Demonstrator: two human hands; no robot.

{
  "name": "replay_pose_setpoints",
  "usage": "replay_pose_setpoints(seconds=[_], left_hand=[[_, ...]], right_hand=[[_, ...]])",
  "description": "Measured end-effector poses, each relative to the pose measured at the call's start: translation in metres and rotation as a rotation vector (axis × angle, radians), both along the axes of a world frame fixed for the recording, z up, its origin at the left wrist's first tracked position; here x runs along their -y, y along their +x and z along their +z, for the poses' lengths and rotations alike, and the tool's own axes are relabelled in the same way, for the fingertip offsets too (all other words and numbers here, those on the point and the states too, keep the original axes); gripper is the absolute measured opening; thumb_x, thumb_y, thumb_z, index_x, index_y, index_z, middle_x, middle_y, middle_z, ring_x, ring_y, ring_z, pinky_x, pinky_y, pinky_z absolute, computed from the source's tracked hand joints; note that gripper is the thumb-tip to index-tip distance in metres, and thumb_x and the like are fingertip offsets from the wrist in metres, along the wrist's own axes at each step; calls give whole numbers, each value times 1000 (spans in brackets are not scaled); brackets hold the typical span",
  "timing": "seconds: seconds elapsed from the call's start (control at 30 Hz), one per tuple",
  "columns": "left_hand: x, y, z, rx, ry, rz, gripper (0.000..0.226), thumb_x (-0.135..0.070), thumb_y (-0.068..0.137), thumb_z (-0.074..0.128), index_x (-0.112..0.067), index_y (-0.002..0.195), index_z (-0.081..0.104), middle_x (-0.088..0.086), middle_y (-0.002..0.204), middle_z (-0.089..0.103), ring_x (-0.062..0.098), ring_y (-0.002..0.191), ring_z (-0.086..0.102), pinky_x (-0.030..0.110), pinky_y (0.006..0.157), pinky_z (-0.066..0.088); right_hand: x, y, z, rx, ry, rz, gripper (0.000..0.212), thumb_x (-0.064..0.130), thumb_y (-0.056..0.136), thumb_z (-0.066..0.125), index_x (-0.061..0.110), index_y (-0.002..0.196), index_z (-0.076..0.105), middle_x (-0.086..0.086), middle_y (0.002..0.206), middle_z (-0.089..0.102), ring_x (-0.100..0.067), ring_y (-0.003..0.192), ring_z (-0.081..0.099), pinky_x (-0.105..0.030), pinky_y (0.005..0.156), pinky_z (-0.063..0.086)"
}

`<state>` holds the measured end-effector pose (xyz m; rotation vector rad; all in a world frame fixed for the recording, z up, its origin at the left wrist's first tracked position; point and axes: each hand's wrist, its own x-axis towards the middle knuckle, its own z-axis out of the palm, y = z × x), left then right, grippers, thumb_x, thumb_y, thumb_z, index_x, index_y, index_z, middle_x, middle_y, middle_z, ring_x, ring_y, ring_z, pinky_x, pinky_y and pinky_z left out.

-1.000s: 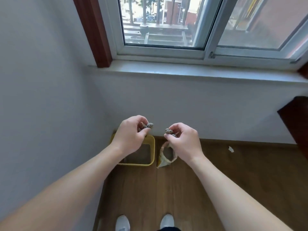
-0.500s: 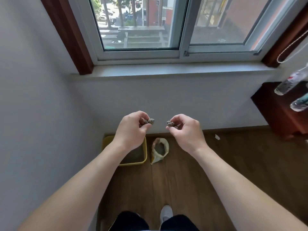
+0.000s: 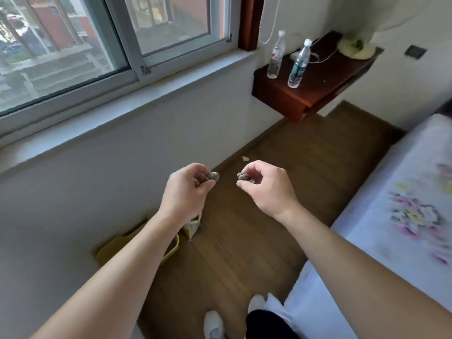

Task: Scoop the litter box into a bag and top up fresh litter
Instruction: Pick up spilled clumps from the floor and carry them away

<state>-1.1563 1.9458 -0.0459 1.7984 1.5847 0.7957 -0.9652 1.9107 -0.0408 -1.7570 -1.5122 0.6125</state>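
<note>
My left hand (image 3: 186, 192) is pinched shut on a grey litter clump (image 3: 213, 176), held at chest height. My right hand (image 3: 266, 189) pinches a second grey litter clump (image 3: 242, 176) a short gap to the right of the first. Far below on the wooden floor stands the yellow litter box (image 3: 115, 249) against the wall, mostly hidden by my left forearm. Next to it lies a small pale bag (image 3: 193, 227), of which only a lower part shows under my left wrist.
A window and grey sill (image 3: 137, 104) run along the wall. A dark red shelf (image 3: 308, 94) holds two plastic bottles (image 3: 298, 67) at the upper right. A bed with a floral sheet (image 3: 401, 216) fills the right side. My white shoes (image 3: 212, 324) are on the floor.
The view has swung right and tilted; the shelf and bed have come into sight. Both hands keep holding their clumps, with the litter box and bag now further lower left behind my left arm.
</note>
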Motion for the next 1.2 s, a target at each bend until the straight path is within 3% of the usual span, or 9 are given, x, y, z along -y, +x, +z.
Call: replay_pose_setpoints(seconds=[0.17, 0.4, 0.7, 0.9, 1.07, 1.2], left_hand=[[16, 54, 10, -2, 4, -139, 10, -26, 86, 73, -32, 92, 66, -13, 82, 65, 14, 71, 68, 40, 69, 60], [73, 171, 29, -20, 26, -381, 6, -26, 88, 70, -31, 89, 66, -13, 78, 65, 13, 70, 67, 30, 62, 56], [197, 329, 35, 8, 44, -749, 7, -25, 86, 71, -26, 92, 67, -10, 76, 68, 13, 68, 66, 41, 67, 59], [268, 401, 43, -5, 31, -1019, 5, -25, 87, 70, -23, 89, 66, -8, 73, 63, 16, 60, 60, 42, 63, 56], [330, 455, 37, 2, -15, -1304, 5, -26, 89, 68, -23, 92, 65, -5, 79, 63, 25, 68, 66, 45, 60, 54], [393, 489, 30, 9, -48, -1531, 5, -27, 89, 68, -25, 90, 64, -5, 78, 63, 25, 68, 66, 48, 64, 57]], right_hand=[[48, 48, 8, -27, 40, -173, 10, 20, 76, 79, 20, 80, 70, 9, 75, 70, -9, 68, 64, -30, 68, 55], [153, 146, 20, -35, 57, -414, 9, 19, 78, 77, 22, 81, 69, 11, 73, 68, -4, 68, 62, -21, 64, 50], [327, 260, 30, -47, 40, -760, 6, 19, 80, 75, 21, 81, 69, 13, 75, 67, -1, 60, 57, -14, 57, 44], [424, 289, 28, -101, 58, -1022, 7, 20, 81, 76, 22, 83, 68, 11, 77, 67, -4, 56, 55, -20, 56, 43], [498, 288, 24, -93, 96, -1288, 8, 18, 81, 76, 19, 85, 70, 11, 79, 67, -3, 58, 56, -16, 57, 43], [562, 275, 21, -70, 92, -1498, 9, 18, 81, 78, 19, 86, 71, 10, 78, 67, -5, 63, 59, -23, 65, 49]])
